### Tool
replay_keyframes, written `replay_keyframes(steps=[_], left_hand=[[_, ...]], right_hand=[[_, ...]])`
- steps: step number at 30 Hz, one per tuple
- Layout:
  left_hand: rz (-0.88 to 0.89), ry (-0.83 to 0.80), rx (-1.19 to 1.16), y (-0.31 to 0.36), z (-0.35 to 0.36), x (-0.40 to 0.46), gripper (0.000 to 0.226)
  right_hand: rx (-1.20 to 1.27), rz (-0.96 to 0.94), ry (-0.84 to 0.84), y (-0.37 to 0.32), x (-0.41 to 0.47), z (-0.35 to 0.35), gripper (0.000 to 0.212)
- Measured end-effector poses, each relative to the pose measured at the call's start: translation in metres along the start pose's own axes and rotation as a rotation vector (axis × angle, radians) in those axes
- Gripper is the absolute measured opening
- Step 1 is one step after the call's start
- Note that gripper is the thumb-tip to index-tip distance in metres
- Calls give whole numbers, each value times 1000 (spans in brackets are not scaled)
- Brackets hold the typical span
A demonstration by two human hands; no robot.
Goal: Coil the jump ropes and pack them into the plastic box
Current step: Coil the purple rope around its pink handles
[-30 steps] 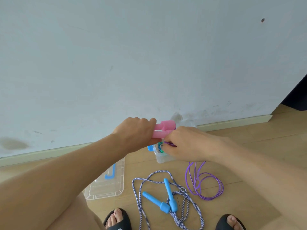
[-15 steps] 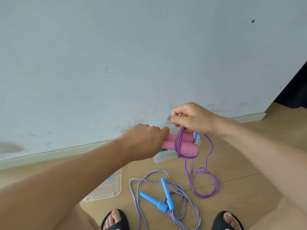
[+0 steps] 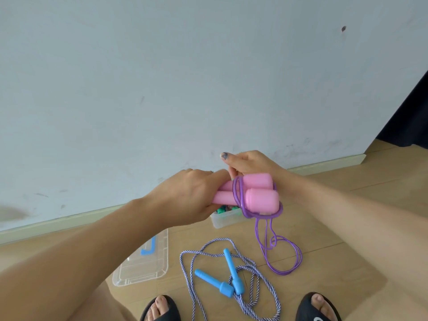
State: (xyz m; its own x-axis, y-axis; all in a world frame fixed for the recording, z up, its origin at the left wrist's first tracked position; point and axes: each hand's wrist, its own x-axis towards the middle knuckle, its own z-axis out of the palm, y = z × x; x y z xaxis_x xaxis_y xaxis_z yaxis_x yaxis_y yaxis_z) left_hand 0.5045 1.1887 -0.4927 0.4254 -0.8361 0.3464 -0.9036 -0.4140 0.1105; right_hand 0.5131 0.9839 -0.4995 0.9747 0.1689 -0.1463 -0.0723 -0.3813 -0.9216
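At the centre of the frame our left hand (image 3: 185,200) is clenched around the near ends of the two pink plastic jump-rope handles (image 3: 254,195), holding them side by side as a single bundle so they serve as a core to wind on. Just behind them, our right hand (image 3: 250,163) sits against the far side of the handles with its index finger stretched leftward; we judge it is guiding the thin purple cord (image 3: 239,198), but whether it is actually pinching the cord we cannot tell, since the handles hide its fingertips. A few turns of the cord circle the handles, and the rest hangs down to a loose loop on the wooden floor (image 3: 347,216), lower right of centre, so the winding looks only partly done.

Directly below the handles, toward the wall, stands the clear plastic box (image 3: 222,218), open, with something green and partly hidden inside. Its clear lid with a blue handle (image 3: 143,262) lies at the lower left. At the bottom centre, between our two black sandals (image 3: 310,306), the second rope, a purple-and-white braided cord with two blue plastic handles (image 3: 222,281), sprawls uncoiled, awaiting its turn.
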Motion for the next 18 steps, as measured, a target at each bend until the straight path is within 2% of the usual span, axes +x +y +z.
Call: replay_keyframes(steps=[1,3,6,8,12,14,18], left_hand=[[-78,20,-50,0,-1,0,13],[-267,111,-139,-6,-3,4,21],[-562,219,-146,-31,-3,6,24],[-667,105,-54,-45,2,-2,25],[-607,-205,199,-50,18,-13,16],[-535,-281,310,-48,22,-6,12],[-453,-419,379,-37,30,3,9]], right_hand=[[56,5,-1,8,-1,0,38],[19,20,63,17,-11,6,20],[-47,73,182,19,-30,38,49],[-168,24,131,13,-45,60,48],[-572,-112,22,3,-55,65,39],[-666,-153,47,-7,-53,50,42],[-830,-279,156,-26,-50,20,50]])
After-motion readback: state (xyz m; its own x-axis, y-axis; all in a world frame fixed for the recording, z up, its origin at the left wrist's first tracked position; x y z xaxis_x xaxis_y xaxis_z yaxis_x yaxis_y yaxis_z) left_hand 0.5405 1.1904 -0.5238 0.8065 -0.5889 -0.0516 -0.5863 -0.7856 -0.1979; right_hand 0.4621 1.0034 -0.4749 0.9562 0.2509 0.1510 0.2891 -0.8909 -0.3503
